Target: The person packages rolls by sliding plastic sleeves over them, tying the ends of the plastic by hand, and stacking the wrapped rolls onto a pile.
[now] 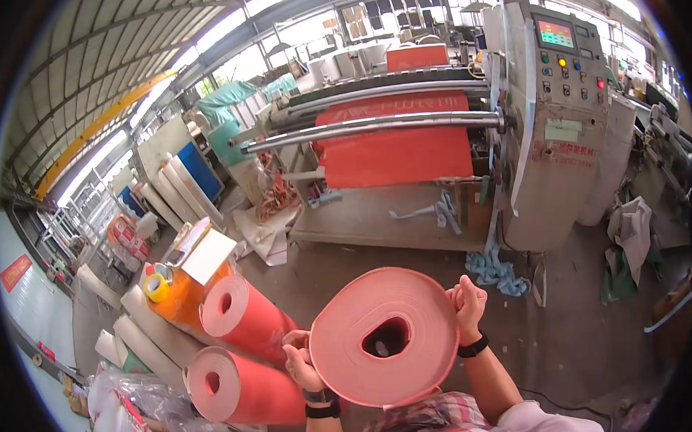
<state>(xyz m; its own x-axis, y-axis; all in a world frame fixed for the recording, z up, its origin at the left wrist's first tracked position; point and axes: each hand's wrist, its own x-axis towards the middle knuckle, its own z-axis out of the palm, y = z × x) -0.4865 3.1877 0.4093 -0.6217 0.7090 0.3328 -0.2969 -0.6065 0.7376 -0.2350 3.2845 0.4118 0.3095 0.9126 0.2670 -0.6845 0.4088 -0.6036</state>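
Observation:
A thick roll of red sheet material [335, 331] stands upright in front of my body, its pinkish spiral end facing up around an uneven hollow core. At its left edge, my left hand [301, 362] grips the side with fingers curled. My right hand [469, 311] is closed against the opposite side, its fingertips partly hidden. Both wrists wear dark bands. Just left of my left hand are two more red rolls, an upper roll [258, 318] and a lower roll [253, 387], both with round hollow cores.
Ahead is a machine with metal rollers [381, 129] and a red sheet [397, 157]. Its control cabinet [554, 163] rises at right. Blue strips [497, 275] lie on the floor. Yellow tape [156, 287] and a clipboard [191, 243] rest at left near pale rolls [149, 348] and clear plastic [158, 409].

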